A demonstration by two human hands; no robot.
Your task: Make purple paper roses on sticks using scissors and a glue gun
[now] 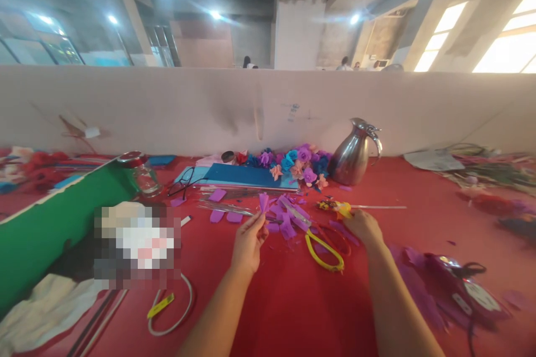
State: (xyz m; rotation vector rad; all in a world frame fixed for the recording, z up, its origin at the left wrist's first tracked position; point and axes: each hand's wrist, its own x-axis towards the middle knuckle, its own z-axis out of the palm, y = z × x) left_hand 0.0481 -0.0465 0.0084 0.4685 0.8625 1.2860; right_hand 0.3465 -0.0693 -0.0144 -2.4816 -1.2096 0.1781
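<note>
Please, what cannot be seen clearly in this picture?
All in the head view:
Lower end of the purple paper: covered by the left hand.
Exact contact of the right hand with the yellow item: blurred.
What lies under the pixelated patch: masked.
Marks on the yellow tag: too small.
Red pile: cut off by the left edge.

1. I see the bare left hand [250,237] just below the centre of the frame, its thumb and fingertips brought together in an upward-pointing pinch, the remaining fingers curled inward.
2. I have the bare, sleeveless left forearm [220,312] rising from the bottom edge, leaning rightward up to the wrist.
3. I see the bare right hand [365,225] right of centre, back upward, fingers reaching leftward; their exact grip is too indistinct for me.
4. I have the bare, sleeveless right forearm [400,301] slanting up and leftward from the lower right.
5. Both hands sit well apart.
</note>
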